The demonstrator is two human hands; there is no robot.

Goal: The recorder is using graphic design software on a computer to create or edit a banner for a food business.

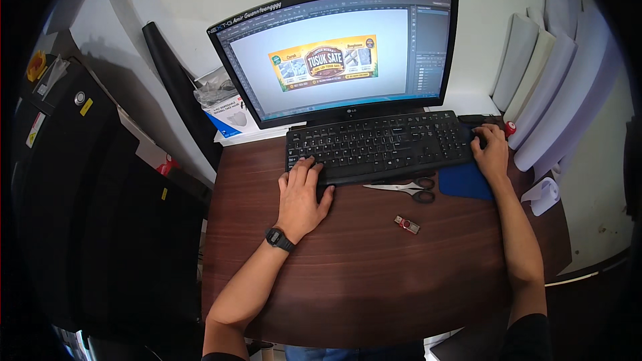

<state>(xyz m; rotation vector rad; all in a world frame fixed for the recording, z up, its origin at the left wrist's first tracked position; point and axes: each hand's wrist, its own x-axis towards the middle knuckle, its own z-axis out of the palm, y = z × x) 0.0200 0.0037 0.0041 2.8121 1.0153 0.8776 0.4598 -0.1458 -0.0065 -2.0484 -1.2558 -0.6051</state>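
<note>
right now one black keyboard (pixel 381 146) lies on the brown wooden desk (pixel 361 274) just in front of one monitor (pixel 338 53), its long axis running left to right with a slight tilt, the right end a little farther from the person. the left hand (pixel 302 197) rests palm down at the keyboard's near left corner, fingers loosely spread and touching the lowest keys, gripping nothing; a black wristwatch (pixel 279 238) sits on that wrist. the right hand (pixel 490 152) lies at the keyboard's right end, curled over a dark mouse (pixel 479 121) that is mostly hidden, so how firmly it holds cannot be told. under that wrist is one blue mouse pad (pixel 463 182). just before the keyboard's front edge lies one pair of scissors (pixel 408 189), black handles to the right, blades pointing left. nearer the person, apart from both hands, is one small red and silver usb stick (pixel 406 224). several white paper rolls (pixel 545 87) lean against the wall at right; one small roll (pixel 543 195) lies by the desk edge. a white and blue box (pixel 231 119) stands left of the monitor.
</note>
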